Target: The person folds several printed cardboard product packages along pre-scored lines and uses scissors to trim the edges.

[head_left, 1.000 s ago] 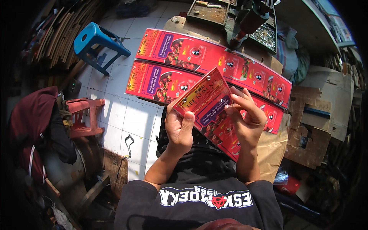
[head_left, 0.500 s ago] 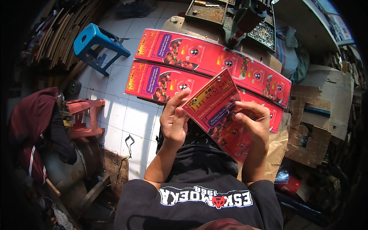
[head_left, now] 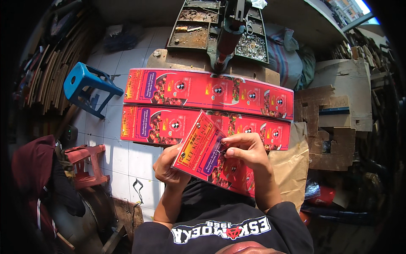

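I hold a flat red printed cardboard sheet (head_left: 202, 150) in front of my chest, tilted down to the right. My left hand (head_left: 167, 166) grips its lower left edge from underneath. My right hand (head_left: 246, 149) rests on top of the sheet, fingers pinched on its middle. Beyond the sheet, two long stacks of the same red printed cardboard lie side by side, the far stack (head_left: 211, 89) and the near stack (head_left: 165, 125).
A blue plastic stool (head_left: 86, 86) stands on the tiled floor at the left, a red stool (head_left: 86, 163) below it. A metal machine with parts trays (head_left: 220, 29) is ahead. Brown cardboard boxes (head_left: 334, 122) and a brown paper bag (head_left: 292, 165) sit at the right.
The sheet has dropped lower and tilted flatter toward my chest. My right hand has moved from its right edge onto its middle; my left hand has slid down to the lower left edge.
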The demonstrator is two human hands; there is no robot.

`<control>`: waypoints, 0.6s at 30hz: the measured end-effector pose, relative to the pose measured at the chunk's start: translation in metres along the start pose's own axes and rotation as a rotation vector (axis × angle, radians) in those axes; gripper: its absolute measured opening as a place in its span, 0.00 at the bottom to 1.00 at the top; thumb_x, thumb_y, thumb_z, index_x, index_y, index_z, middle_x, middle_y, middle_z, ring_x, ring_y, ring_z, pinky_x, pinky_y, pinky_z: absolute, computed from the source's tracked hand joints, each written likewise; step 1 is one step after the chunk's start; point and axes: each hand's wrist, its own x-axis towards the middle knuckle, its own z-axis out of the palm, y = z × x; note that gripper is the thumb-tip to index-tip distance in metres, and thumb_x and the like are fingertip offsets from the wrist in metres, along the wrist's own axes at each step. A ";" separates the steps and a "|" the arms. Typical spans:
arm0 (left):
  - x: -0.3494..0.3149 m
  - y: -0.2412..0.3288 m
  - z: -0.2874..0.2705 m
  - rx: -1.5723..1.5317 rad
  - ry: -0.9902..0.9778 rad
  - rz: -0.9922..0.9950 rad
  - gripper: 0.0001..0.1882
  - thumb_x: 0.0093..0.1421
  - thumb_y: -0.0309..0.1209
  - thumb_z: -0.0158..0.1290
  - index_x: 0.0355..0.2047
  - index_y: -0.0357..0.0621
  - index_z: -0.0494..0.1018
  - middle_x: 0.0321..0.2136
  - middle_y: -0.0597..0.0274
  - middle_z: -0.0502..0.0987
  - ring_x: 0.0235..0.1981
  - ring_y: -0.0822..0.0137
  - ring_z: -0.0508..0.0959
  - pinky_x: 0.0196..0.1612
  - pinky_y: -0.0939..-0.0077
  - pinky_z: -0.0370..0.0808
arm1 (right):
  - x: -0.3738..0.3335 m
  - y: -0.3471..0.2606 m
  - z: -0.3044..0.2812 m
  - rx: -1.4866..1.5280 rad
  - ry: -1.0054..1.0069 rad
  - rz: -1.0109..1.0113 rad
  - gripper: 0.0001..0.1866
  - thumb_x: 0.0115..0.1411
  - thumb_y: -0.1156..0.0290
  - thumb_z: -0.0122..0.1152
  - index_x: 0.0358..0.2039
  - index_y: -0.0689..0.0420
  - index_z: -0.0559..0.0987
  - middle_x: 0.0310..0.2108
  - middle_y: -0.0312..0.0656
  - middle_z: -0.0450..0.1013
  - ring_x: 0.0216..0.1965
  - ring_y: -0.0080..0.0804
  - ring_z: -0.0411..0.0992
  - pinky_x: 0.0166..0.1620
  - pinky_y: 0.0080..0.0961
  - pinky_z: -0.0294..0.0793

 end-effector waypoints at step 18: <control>0.005 -0.010 -0.008 -0.161 -0.007 0.160 0.13 0.56 0.32 0.59 0.30 0.39 0.67 0.24 0.57 0.75 0.24 0.63 0.78 0.29 0.66 0.79 | -0.001 -0.003 0.012 0.013 -0.079 0.094 0.16 0.52 0.82 0.64 0.43 0.67 0.78 0.35 0.45 0.78 0.33 0.25 0.77 0.37 0.19 0.78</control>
